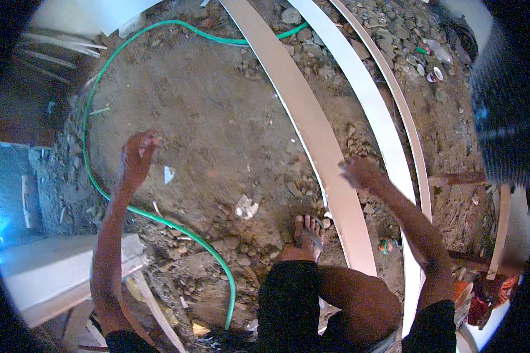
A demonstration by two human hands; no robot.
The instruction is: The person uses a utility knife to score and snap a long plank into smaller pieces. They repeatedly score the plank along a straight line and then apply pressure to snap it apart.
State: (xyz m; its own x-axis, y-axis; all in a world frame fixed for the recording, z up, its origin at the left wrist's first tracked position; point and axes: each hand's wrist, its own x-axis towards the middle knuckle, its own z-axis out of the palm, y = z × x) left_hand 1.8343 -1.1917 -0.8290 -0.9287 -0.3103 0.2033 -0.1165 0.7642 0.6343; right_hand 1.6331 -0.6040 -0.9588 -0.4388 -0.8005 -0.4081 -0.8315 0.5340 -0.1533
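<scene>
Though well apart, left hand (138, 154) and right hand (362, 174) outstretched.

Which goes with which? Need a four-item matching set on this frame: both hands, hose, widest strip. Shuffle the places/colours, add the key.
1. Left hand
2. Right hand
3. Hose
4. Widest strip

A. Tan
B. Over the widest strip's right edge
C. Green
D. Over dirt, inside the hose's curve

Pairs: 1-D, 2-B, 3-C, 4-A
</scene>
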